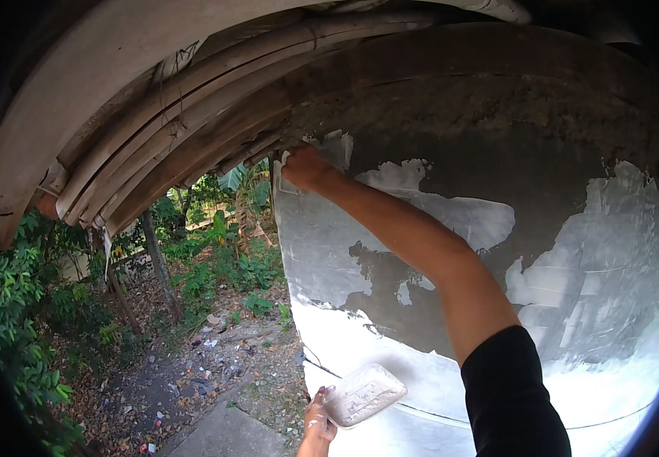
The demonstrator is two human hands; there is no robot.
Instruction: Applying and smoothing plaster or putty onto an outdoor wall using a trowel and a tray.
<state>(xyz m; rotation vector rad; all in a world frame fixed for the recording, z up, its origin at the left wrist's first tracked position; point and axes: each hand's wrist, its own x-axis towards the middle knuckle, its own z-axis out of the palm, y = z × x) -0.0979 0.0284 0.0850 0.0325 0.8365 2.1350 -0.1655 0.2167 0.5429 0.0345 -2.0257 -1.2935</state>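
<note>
My right hand (306,166) is closed against the upper left edge of a grey plastered wall (451,297), at a patch of white coating; whatever it holds is hidden behind my fingers. The wall carries uneven white patches (558,289) over darker grey plaster, with brighter white along its lower part. My left hand (318,419), with white smears on it, grips a pale rectangular tray (363,393) with white paste in it, held below and in front of the wall.
Curved beams or poles (215,91) of a low roof hang close overhead. On the left are leafy plants (17,305), thin tree trunks (158,259), ground with dry leaves and litter (177,365), and a concrete slab (223,434) at the wall's foot.
</note>
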